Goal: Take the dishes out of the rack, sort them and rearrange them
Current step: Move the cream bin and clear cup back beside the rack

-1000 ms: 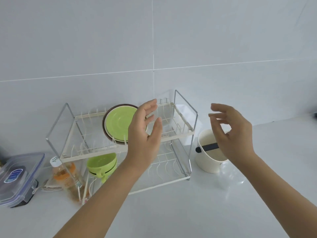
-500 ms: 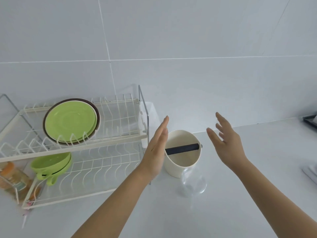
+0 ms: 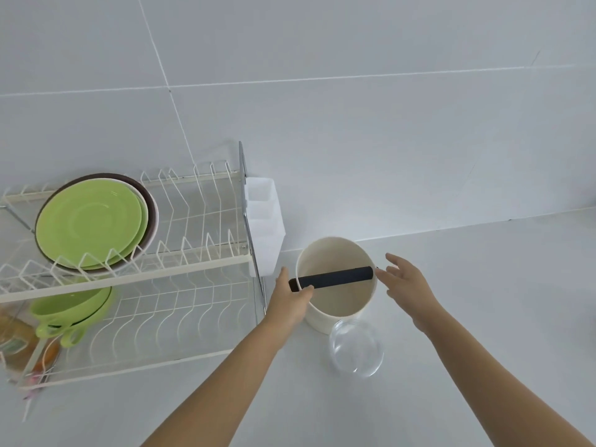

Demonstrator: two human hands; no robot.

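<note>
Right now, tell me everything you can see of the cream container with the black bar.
The cream container is a round, open-topped, matte tub standing upright on the white counter, just right of the dish rack. A black bar spans its mouth. It looks empty. The left hand grips its left rim; the right hand reaches its right side. A clear glass bowl sits before it.

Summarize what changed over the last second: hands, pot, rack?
Both hands left the rack and came down to the cream pot. The left hand now grips its left rim, thumb over the edge by the black bar; the right hand reaches the right side with fingers spread, contact unclear. The view panned right. Pot, green plates, green cups and clear lid stayed put.
</note>
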